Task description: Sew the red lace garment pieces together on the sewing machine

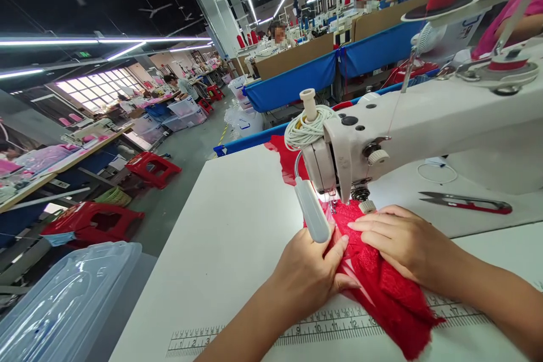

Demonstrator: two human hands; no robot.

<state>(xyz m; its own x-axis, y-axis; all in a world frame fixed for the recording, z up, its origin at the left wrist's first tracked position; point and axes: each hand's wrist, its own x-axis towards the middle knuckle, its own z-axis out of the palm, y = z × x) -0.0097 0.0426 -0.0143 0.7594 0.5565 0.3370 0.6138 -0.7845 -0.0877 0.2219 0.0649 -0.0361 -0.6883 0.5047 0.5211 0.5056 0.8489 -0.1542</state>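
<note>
Red lace fabric (373,277) runs under the needle area of a white sewing machine (424,130) and hangs towards the table's front edge. My left hand (303,266) is at the fabric's left edge, thumb and fingers closed on it; some fingertips are hidden behind the grey lamp (311,209). Just right of the presser foot (332,205), my right hand (403,243) lies flat on the lace with its fingers stretched out. A sheer pinkish strip shows in the fabric between the hands.
Thread snips (466,202) lie right of the machine bed. A printed ruler (318,328) crosses the white table (229,237) near its front. Lidded plastic bins (72,294) and red stools (97,220) stand to the left. Other people sit at machines further back.
</note>
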